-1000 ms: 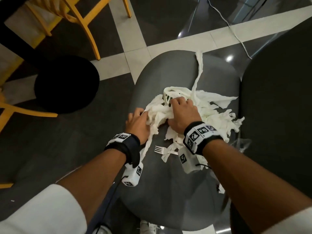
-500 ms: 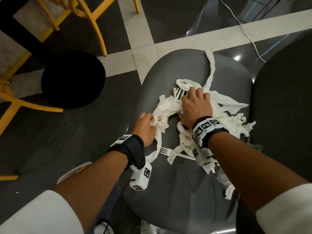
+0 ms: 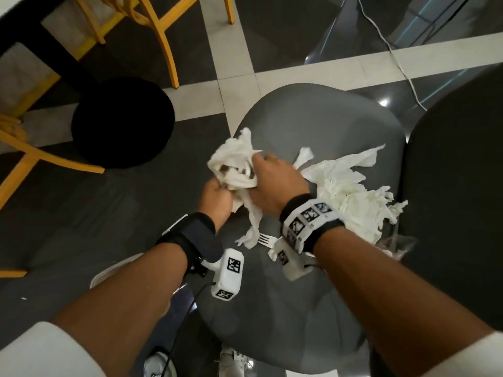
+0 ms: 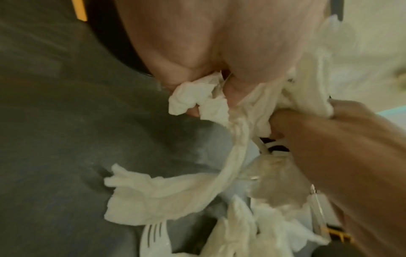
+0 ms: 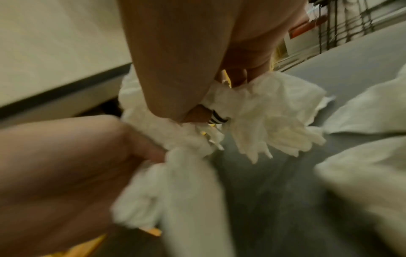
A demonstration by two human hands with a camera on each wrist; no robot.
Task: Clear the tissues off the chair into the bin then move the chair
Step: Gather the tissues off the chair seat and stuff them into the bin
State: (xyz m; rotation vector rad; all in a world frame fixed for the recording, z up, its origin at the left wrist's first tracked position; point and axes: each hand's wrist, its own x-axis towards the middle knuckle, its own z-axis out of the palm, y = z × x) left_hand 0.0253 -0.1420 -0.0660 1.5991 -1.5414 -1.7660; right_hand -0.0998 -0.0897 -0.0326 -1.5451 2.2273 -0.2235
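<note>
- The left hand (image 3: 216, 198) and right hand (image 3: 275, 186) both grip one wad of tissues (image 3: 235, 161) above the grey chair (image 3: 313, 123).
- Loose tissues (image 3: 351, 197) and a white plastic fork (image 3: 265, 238) lie on the seat.
- A black round bin (image 3: 122, 122) stands on the floor, left of the chair.

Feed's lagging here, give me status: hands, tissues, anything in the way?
Left hand and right hand both grip one tissue wad. Loose tissues remain on chair. White fork lies among them.
</note>
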